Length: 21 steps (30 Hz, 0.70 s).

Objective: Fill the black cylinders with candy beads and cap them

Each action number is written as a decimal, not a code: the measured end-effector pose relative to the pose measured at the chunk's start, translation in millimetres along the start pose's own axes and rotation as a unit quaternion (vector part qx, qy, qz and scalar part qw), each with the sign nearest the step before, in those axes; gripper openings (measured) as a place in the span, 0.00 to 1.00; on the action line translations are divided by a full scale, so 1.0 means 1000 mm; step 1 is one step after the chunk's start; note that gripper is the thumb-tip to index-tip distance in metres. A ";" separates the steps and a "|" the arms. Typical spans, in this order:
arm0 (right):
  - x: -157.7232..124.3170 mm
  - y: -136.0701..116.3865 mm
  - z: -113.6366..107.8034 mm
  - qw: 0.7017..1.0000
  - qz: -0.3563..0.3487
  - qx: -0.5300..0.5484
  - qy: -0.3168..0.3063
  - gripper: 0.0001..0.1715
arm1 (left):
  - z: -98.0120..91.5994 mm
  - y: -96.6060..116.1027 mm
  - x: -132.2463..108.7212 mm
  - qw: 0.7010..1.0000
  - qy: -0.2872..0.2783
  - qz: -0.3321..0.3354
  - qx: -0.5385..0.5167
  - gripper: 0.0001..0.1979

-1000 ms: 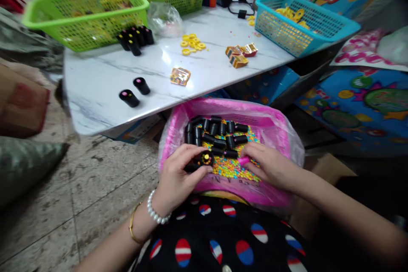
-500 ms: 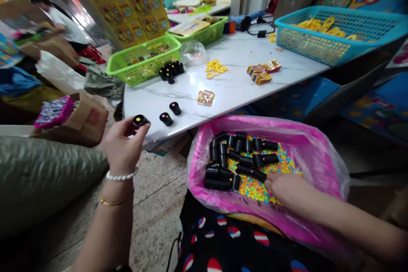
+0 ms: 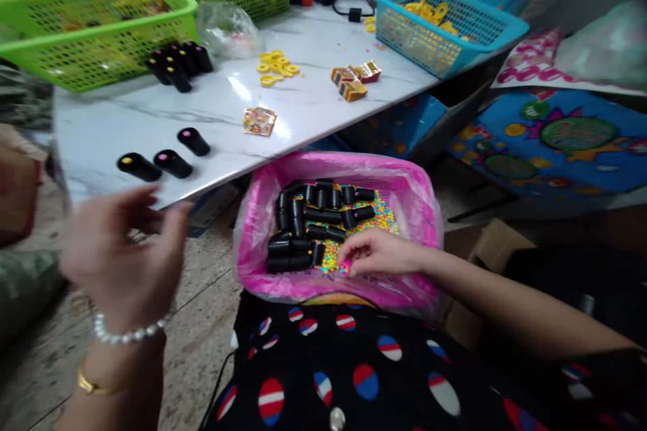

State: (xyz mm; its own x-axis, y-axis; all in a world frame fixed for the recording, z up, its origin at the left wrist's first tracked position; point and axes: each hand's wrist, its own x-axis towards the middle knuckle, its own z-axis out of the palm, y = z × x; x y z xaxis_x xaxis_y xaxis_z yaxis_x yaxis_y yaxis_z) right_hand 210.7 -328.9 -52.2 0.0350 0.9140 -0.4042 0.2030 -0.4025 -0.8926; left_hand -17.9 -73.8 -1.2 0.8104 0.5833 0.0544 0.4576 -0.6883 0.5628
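My left hand (image 3: 121,256) hangs open and blurred just below the white marble table's edge (image 3: 101,168), holding nothing. Nearest it lie a black tube with a yellow top (image 3: 139,167) and two black tubes with pink tops (image 3: 172,163), on their sides. My right hand (image 3: 379,254) is low over a pink-lined tray (image 3: 333,165), pinching a small pink piece (image 3: 345,267) above a layer of multicoloured candy beads (image 3: 368,222). Several black tubes (image 3: 303,219) lie packed together on the beads. Another small cluster of black tubes (image 3: 178,67) stands farther back on the table.
Two green mesh baskets (image 3: 96,34) and a blue basket of yellow rings (image 3: 445,27) line the table's far side. Loose yellow rings (image 3: 275,67), small packets (image 3: 351,81) and a clear plastic bag (image 3: 227,30) lie on it. A concrete floor lies left of the tray.
My left hand has set down the yellow-topped tube on the table and let go. My right hand has lifted a pink piece from the tray. The view has swung left.
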 end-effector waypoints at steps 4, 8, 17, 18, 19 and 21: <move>-0.003 -0.003 -0.007 0.994 0.009 0.107 -0.013 0.18 | 0.059 0.047 0.000 0.995 -0.056 0.084 0.013 0.15; -0.007 -0.005 -0.008 0.988 0.016 0.151 -0.010 0.19 | 0.090 0.062 0.011 0.971 -0.129 0.179 0.092 0.12; -0.012 -0.007 -0.010 0.945 -0.087 -0.308 0.071 0.09 | 0.063 0.050 0.019 0.937 -0.218 0.164 0.217 0.15; -0.010 -0.006 -0.007 0.915 -0.065 -0.392 0.077 0.10 | 0.061 0.051 0.016 0.936 -0.222 0.160 0.221 0.15; -0.006 -0.005 -0.003 0.883 -0.040 -0.462 0.075 0.10 | 0.060 0.051 0.014 0.934 -0.226 0.159 0.225 0.16; 0.003 -0.003 0.009 0.830 -0.010 -0.555 0.057 0.10 | 0.060 0.050 0.012 0.932 -0.235 0.161 0.226 0.17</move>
State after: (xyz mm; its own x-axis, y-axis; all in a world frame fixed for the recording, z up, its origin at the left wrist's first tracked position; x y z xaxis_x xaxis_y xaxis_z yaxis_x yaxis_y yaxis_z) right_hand 201.8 -325.8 -52.8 0.1001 0.9443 -0.3136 0.9789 -0.1500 -0.1391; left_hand 36.3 -127.2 -22.1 0.9545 0.1346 -0.2662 0.1837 -0.9683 0.1692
